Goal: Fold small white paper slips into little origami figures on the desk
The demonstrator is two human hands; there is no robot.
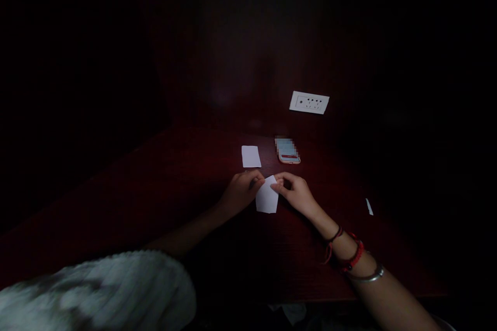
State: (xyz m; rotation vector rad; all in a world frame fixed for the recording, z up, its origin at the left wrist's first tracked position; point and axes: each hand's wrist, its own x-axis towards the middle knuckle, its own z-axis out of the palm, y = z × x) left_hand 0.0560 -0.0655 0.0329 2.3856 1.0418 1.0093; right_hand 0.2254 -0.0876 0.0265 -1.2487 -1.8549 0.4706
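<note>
A small white sheet of paper (267, 197) lies on the dark red table (163, 186), with its top folded toward a point. My left hand (241, 190) pinches its upper left edge with curled fingers. My right hand (295, 191) pinches the upper right edge, fingertips pressed on the paper near the top. Red and black bracelets and a metal bangle circle my right wrist. The scene is very dark.
A second white paper rectangle (251, 156) lies just beyond my hands. A phone (288, 150) with a lit screen sits to its right. A white socket plate (309, 102) is on the wall behind. A paper scrap (369, 207) lies at the right.
</note>
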